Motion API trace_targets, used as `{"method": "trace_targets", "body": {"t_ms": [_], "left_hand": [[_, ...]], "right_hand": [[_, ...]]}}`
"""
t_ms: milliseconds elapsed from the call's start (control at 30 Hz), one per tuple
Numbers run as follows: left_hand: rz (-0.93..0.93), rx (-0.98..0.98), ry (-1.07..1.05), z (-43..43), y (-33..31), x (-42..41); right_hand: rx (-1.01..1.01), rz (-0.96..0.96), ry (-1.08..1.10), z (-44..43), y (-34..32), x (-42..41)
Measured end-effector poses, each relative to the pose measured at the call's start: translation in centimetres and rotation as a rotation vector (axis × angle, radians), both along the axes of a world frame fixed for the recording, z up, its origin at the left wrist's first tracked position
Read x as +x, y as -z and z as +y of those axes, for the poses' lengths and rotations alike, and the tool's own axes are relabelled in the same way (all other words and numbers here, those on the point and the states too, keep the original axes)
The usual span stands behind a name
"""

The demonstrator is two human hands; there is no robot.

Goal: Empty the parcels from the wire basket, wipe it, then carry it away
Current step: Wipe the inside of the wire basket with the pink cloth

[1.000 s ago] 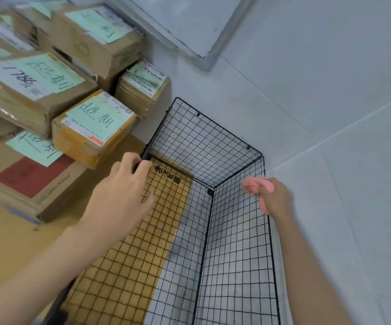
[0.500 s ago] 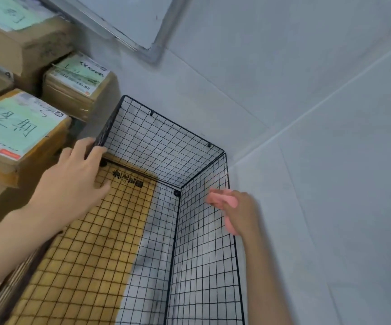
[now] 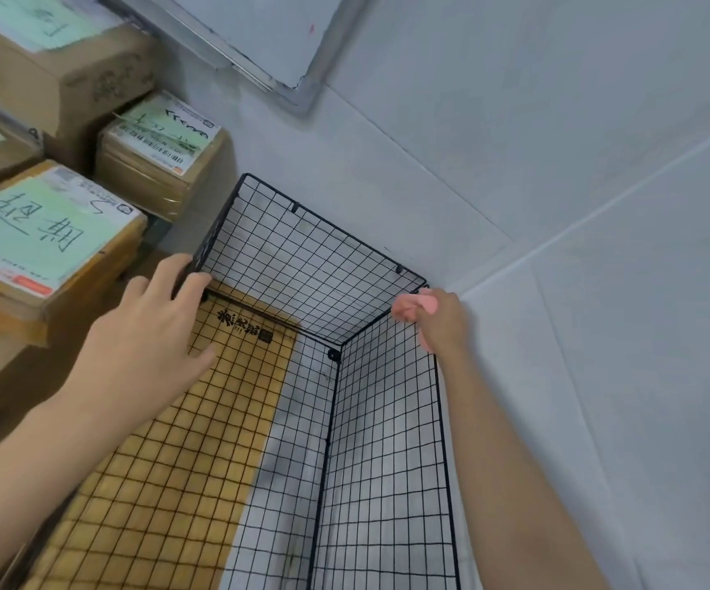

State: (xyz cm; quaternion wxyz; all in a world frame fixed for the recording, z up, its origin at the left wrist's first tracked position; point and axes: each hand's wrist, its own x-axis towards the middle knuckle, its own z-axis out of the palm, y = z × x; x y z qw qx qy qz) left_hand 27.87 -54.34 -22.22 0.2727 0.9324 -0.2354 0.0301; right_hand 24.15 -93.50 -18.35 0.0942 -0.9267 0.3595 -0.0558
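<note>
A black wire basket point(image 3: 302, 266) stands on the floor with nothing inside it. Through its mesh bottom I see yellow-brown cardboard with black characters and grey tile. My left hand point(image 3: 148, 334) grips the top wire of the basket's left wall near the far left corner. My right hand point(image 3: 434, 319) holds a pink cloth point(image 3: 412, 308) against the top wire at the far right corner. Several cardboard parcels point(image 3: 46, 244) with green labels are stacked to the left of the basket.
Grey tiled floor point(image 3: 600, 376) spreads to the right of the basket. A white board with a metal frame point(image 3: 268, 74) leans beyond the basket. The parcel stack crowds the left side, one small box point(image 3: 161, 151) sitting close to the basket's far left corner.
My right hand with the pink cloth has slid along the right wall's top wire to the far right corner. My left hand keeps its grip at the left corner. The view has shifted.
</note>
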Motion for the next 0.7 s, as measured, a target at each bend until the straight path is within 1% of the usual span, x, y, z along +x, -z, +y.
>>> {"method": "trace_targets", "body": {"t_ms": [167,300,433,567,633,700], "left_hand": [[0.005,-0.029,-0.029,0.0,0.0,0.1],[0.013,-0.056,-0.015,0.1,0.1,0.2],[0.002,-0.056,0.001,0.4,0.4,0.2],[-0.009,-0.051,0.0,0.5,0.5,0.2],[-0.012,-0.051,-0.008,0.5,0.6,0.2],[-0.009,-0.051,-0.011,0.6,0.5,0.1]], "right_hand": [[0.154,-0.052,-0.054,3.5,-0.2,-5.0],[0.177,-0.133,-0.084,5.7,-0.5,-8.2],[0.212,-0.103,-0.069,4.6,-0.7,-6.2],[0.17,-0.054,-0.066,2.8,-1.0,-3.1],[0.177,-0.074,-0.048,2.6,-1.7,-1.2],[0.136,-0.089,-0.044,1.7,-1.9,0.4]]}}
